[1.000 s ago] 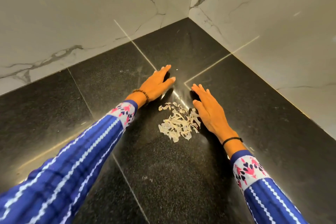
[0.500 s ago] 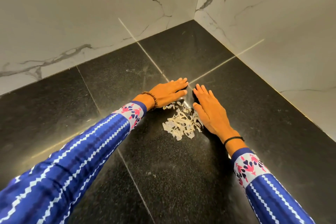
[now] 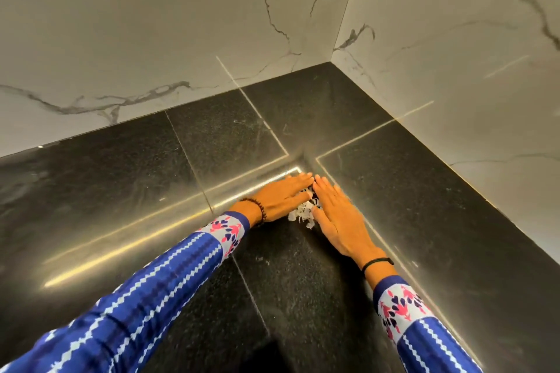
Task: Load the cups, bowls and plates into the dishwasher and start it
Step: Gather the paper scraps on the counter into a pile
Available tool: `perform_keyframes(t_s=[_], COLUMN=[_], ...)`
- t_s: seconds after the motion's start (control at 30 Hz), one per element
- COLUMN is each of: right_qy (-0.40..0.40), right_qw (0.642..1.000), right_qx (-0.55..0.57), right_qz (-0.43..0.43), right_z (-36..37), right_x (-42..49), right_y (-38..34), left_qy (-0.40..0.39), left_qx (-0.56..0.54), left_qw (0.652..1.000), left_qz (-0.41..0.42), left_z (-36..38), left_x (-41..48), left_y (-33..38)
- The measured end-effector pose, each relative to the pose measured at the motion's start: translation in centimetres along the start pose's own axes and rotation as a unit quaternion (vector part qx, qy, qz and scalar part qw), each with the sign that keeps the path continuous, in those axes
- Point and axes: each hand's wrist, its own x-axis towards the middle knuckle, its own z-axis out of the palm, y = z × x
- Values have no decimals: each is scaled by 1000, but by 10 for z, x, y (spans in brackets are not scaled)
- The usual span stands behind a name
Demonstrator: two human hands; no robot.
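As left hand (image 3: pixel 280 198) meets right hand (image 3: pixel 339 221), papery flakes (image 3: pixel 302 212)

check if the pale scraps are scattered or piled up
Piled up: the pale scraps sit in one small heap on the black surface, hemmed between the left hand and right hand, fingertips nearly touching.

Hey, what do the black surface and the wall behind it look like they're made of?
Black surface: likely polished granite; it is dark, finely speckled and mirrors light strips. Wall: marble or marble-look tile, white with grey veins and a soft sheen.
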Motion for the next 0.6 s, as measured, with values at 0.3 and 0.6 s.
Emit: perform_keyframes(t_s=[0.3,0.6], right_qy=[-5,-8], right_qw=[999,974], right_qx=[28,223], right_qz=[-14,37], right_z=[13,4], right_x=[-56,-97], right_y=[-26,-49], left_qy=[18,29], left_qx=[-54,-145], left_qw=[998,988], left_qz=[-26,-41], left_z=[37,57], left_x=[-66,-122], left_y=[14,21])
